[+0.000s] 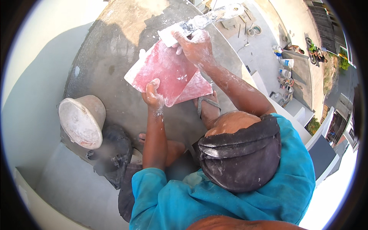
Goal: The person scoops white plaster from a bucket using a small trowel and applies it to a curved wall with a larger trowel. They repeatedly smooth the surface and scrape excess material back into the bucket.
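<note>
My left hand (153, 96) grips the near edge of a flat, pinkish-red sheet (168, 73) smeared with white, with the thumb on top. Another pink triangular part (196, 88) shows at its right; whether it is a fold or a second sheet is unclear. My right hand (197, 48) is closed around the blade end of a whitened putty knife (168, 36), over the sheet's far edge. The knife's handle (224, 13) points away to the upper right. White residue coats both hands.
A whitish bucket (100, 111) leans at the left, beside a crumpled black plastic bag (115, 147) and a pale wall (34, 80). My sandalled foot (209, 107) rests on the grey concrete. Beyond the right edge lie several buckets (285, 63), people and a green motorcycle (313, 51).
</note>
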Tool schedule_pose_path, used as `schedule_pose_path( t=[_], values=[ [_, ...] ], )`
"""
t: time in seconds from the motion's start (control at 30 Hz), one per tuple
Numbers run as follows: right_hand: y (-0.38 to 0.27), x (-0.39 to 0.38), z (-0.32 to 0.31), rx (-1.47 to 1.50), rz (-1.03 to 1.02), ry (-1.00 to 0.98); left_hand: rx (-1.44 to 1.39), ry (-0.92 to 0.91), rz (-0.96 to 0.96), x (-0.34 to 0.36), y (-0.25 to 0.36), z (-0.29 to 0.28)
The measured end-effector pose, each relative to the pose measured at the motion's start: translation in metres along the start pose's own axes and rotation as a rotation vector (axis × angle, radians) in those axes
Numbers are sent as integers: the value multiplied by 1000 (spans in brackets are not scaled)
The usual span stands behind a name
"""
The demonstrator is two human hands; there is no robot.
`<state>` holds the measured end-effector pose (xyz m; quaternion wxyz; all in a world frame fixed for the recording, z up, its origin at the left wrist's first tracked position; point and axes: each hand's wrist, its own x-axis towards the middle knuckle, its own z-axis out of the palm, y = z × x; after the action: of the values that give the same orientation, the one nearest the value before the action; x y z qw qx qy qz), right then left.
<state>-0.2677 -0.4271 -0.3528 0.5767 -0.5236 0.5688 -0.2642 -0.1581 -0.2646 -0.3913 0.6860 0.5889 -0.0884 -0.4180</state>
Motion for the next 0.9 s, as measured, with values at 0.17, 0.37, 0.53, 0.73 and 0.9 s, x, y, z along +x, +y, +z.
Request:
schedule_pose_path(
  t=[0.17, 0.37, 0.53, 0.73, 0.9],
  values=[
    [5, 8, -2, -87, 56, -27, 23, -25, 52, 3, -4, -1],
    [7, 10, -4, -3, 176, -12, 24, -35, -39, -1, 9, 16],
    [20, -13, 21, -184, -331, 44, 47, -173, -68, 0, 12, 30],
    [4, -30, 20, -125, -338, 44, 135, -215, -73, -1, 6, 33],
    [-21, -5, -2, -43, 308, -194, 171, -212, -69, -1, 4, 28]
  ],
)
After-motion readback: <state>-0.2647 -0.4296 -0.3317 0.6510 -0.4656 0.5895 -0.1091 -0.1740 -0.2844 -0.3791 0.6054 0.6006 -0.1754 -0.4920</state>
